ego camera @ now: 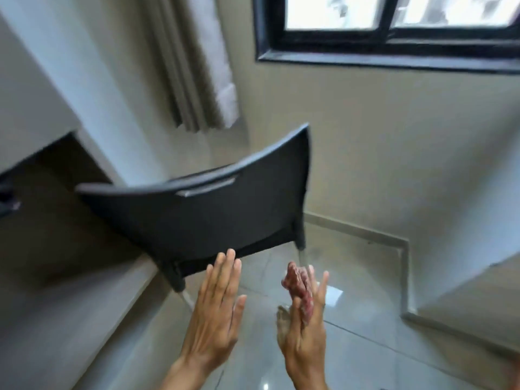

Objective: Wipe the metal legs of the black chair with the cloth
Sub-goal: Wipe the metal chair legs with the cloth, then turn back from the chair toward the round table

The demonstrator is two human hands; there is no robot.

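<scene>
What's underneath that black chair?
Under the black chair you see glossy grey floor tiles and two metal legs, one at each near corner. The seat and the far legs are hidden behind the chair's back; the left hand covers part of one leg.

no readable text, labels or signs anywhere

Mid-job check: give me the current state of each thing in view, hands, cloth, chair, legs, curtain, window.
left hand: open, flat, empty, near the chair back
right hand: holding the cloth, fingers partly spread
cloth: reddish, bunched up, apart from both legs
black chair: standing on the tiled floor, its back toward the camera
metal legs: two partly visible, neither touched
curtain: drawn aside, left of the window
window: appears shut, bright outside
</scene>
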